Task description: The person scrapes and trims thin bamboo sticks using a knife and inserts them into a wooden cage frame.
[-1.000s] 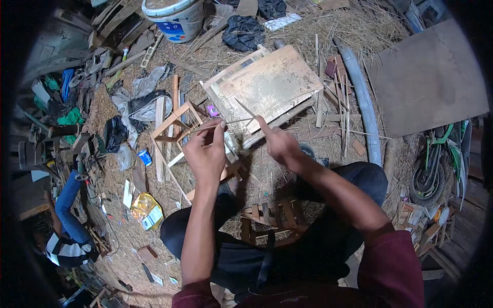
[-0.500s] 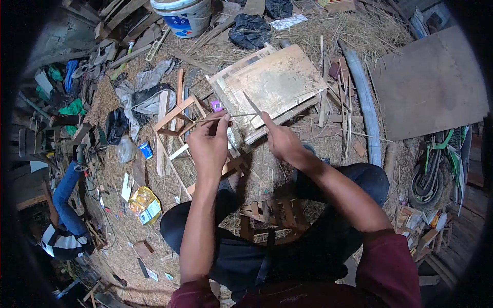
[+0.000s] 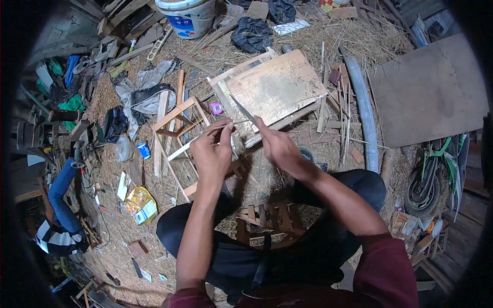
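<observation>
My left hand (image 3: 212, 151) pinches a thin wooden stick (image 3: 241, 121) between thumb and fingers, and the stick points to the right. A knife (image 3: 243, 109) is gripped in my right hand (image 3: 280, 149), its long blade slanting up and left. The blade meets or crosses the stick's right end; whether it cuts in, I cannot tell. Beyond my hands lies a low stack of wooden boards (image 3: 277, 82) with shavings on top. A small wooden frame (image 3: 174, 115) stands left of my left hand, and a purple tape measure (image 3: 216, 108) sits between the frame and the boards.
A white bucket (image 3: 187, 18) and black plastic bags (image 3: 251, 35) lie at the back. At right are a bluish pole (image 3: 362, 108), a large flat panel (image 3: 429, 92) and a small wheel (image 3: 422, 190). Another person (image 3: 64, 210) is at far left. A gold bag (image 3: 141, 204) lies on the littered floor.
The knife and my right hand have shifted slightly left and down, with the blade at a flatter slant. My left hand still holds the stick. The whole view has moved a little.
</observation>
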{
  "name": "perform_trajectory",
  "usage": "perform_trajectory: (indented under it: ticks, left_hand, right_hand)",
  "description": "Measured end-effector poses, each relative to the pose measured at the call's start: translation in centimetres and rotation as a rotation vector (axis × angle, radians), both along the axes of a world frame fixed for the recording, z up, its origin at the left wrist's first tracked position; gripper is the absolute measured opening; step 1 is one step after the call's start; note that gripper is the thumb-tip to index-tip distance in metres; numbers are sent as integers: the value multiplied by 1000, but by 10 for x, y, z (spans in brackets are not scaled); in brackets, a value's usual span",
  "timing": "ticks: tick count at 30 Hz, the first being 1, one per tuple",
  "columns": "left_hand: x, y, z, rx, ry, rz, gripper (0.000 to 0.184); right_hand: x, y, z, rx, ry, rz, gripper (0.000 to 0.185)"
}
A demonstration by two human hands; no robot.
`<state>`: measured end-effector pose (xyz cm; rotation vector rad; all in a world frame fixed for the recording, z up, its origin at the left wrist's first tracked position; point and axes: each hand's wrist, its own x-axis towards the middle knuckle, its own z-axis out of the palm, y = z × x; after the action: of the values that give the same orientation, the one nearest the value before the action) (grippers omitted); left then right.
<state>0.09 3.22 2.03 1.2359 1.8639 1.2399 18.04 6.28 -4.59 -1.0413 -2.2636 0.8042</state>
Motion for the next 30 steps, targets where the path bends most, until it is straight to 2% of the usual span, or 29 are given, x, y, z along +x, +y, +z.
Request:
perform_trajectory:
  ticks: [2,4,6,7,8,10,11,14,15,21,28,30]
  left_hand:
    - [-2,1,-2,8,-17,21,15]
    - [-3,2,-4,28,-1,25,16]
    - [0,-1,3,-19,27,25,16]
    - [1,0,8,-30,43,22,16]
    - [1,1,7,-28,41,20,15]
    - [0,4,5,-28,37,24,15]
    - [0,4,6,-4,28,37,15]
    - [-2,4,-2,4,-23,27,15]
    - [0,4,2,8,-4,15,15]
    - [-15,11,2,-76,54,52,15]
    - [-18,5,-8,-38,-165,50,19]
    - [-16,5,-6,-61,-167,58,17]
  right_hand:
    - [-14,-7,6,98,158,3,48]
    - [-13,-7,4,136,137,3,49]
    - [6,-3,-14,105,-66,-7,51]
    - [6,2,-20,130,-39,2,56]
    - [8,-1,-24,70,-5,19,56]
    - [-2,-9,5,-51,65,60,58]
    - [-4,-11,7,-114,-47,-1,60]
    - [18,6,-43,-327,-348,-114,60]
    - [16,6,-34,-397,-332,-115,62]
    - [10,4,-45,-367,-198,-179,54]
    - [5,-4,-43,-463,-39,-356,52]
    - [2,1,-39,-407,21,-440,50]
